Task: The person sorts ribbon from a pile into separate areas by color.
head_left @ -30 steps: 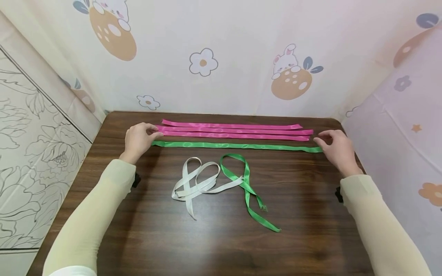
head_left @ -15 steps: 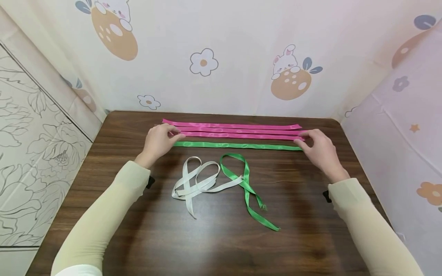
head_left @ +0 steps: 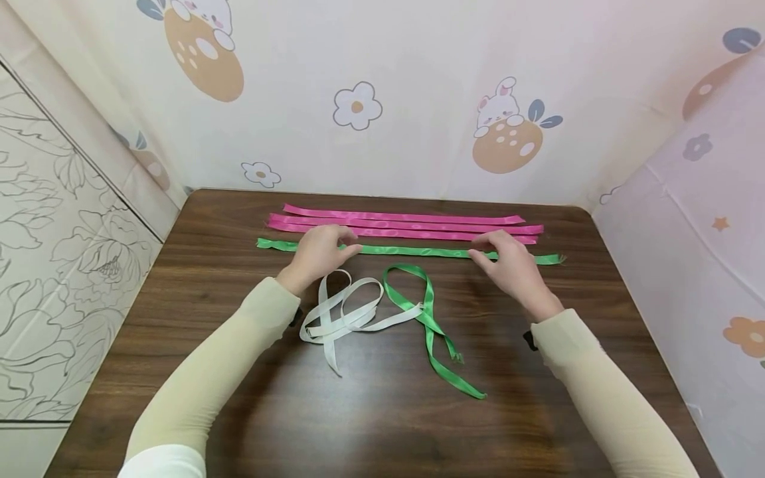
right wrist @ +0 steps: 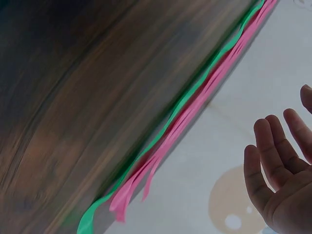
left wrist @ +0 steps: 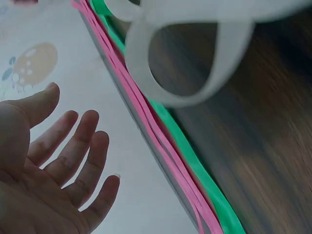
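Observation:
My left hand (head_left: 319, 253) hovers over the left part of a straight green ribbon (head_left: 412, 251), fingers loosely bent and holding nothing. Over that ribbon's right part is my right hand (head_left: 510, 265), relaxed and likewise holding nothing. Both wrist views show spread fingers (left wrist: 92, 165) with bare gaps between them. Three pink ribbons (head_left: 388, 233) lie side by side just behind the green one, roughly parallel to it. Nearer to me, a looped white ribbon (head_left: 329, 328) lies with its right end against a crossed green ribbon (head_left: 429, 324), whose two tails point to the front right.
The dark wooden table (head_left: 382, 425) ends at the back against a curtain (head_left: 418, 146) printed with rabbits and flowers. More of this cloth hangs at the right, and a panel with line-drawn flowers (head_left: 54, 279) stands at the left.
Both hands have moved inward along the straight green ribbon, from its two ends toward its middle. Its ends now show uncovered. The looped ribbons have stayed in place.

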The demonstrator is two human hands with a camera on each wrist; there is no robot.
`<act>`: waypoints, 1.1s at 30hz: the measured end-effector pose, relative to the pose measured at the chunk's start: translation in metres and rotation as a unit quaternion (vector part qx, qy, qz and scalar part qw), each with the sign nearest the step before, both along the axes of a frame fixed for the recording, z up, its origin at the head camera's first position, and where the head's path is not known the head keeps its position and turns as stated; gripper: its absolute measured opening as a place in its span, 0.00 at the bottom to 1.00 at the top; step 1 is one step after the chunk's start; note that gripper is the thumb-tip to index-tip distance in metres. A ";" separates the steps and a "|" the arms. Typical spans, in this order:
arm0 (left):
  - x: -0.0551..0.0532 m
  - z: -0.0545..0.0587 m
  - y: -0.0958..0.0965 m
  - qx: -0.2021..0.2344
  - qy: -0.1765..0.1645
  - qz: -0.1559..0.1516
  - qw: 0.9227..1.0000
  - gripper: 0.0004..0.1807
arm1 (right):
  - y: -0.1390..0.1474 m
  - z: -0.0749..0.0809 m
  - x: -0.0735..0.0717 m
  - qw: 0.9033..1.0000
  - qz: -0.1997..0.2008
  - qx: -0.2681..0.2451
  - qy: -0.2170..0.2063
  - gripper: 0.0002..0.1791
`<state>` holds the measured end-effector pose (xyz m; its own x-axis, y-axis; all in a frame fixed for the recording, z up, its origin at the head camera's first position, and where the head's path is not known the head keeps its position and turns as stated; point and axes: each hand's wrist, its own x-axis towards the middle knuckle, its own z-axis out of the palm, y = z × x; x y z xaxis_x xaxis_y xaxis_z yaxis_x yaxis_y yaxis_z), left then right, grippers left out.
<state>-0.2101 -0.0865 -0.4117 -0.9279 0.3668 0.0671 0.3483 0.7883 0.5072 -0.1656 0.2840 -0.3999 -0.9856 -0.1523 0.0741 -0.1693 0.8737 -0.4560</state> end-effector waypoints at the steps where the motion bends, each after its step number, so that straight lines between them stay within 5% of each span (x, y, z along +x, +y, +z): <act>1: 0.000 0.000 0.004 -0.004 -0.003 -0.003 1.000 0.17 | -0.004 -0.001 -0.001 1.000 0.003 0.000 -0.003 0.19; 14: 0.006 -0.015 0.045 -0.056 -0.047 -0.011 0.997 0.21 | -0.045 -0.014 -0.005 0.998 0.038 0.023 -0.035 0.21; 33: 0.009 -0.029 0.064 -0.095 -0.070 -0.033 0.992 0.17 | -0.074 -0.039 -0.008 0.991 0.072 0.059 -0.096 0.21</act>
